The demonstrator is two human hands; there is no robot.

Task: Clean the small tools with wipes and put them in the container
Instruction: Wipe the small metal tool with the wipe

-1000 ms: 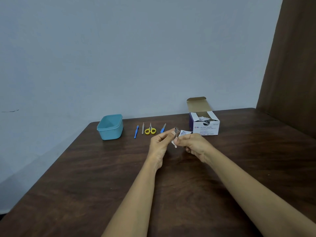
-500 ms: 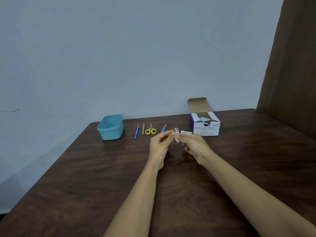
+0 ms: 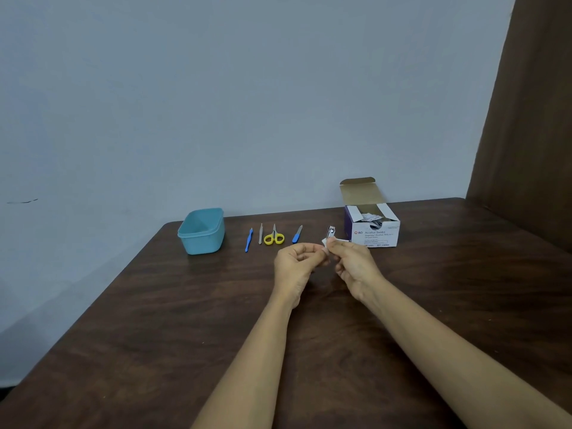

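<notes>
Pinching the nail clipper (image 3: 331,233) by its lower end between thumb and forefinger of the right hand (image 3: 353,263), other fingers curling loosely beneath. Nipping the white wipe (image 3: 324,242) against the metal with thumb and forefinger of the left hand (image 3: 297,258), remaining fingers curling toward the palm. Holding the clipper poking up just above the right fingertips, clear of the table (image 3: 154,305). Judging the hold a slight one. Risking a slip of smooth metal through damp fingertips during rubbing, dropping the clipper below the fingers onto the wood and dirtying it again. Risking also a nip of skin while wiping close to the cutting end, and possibly missing the hinge by wiping only the outer faces. Leaving the container (image 3: 201,233) well to the left of the left fingers, with the blue tool (image 3: 248,239), metal file (image 3: 260,234), yellow scissors (image 3: 274,237) and blue-handled file (image 3: 297,234) lying in a row between, apparently awaiting cleaning. Keeping the swab box (image 3: 373,227) just beyond the right fingertips. Failing to tell wipe from torn packet at the pale strip right of those fingertips. Comparing with a second ago: carrying both hands slightly rightward, showing more of the clipper above the fingers, no longer letting the wipe dangle beneath them.
</notes>
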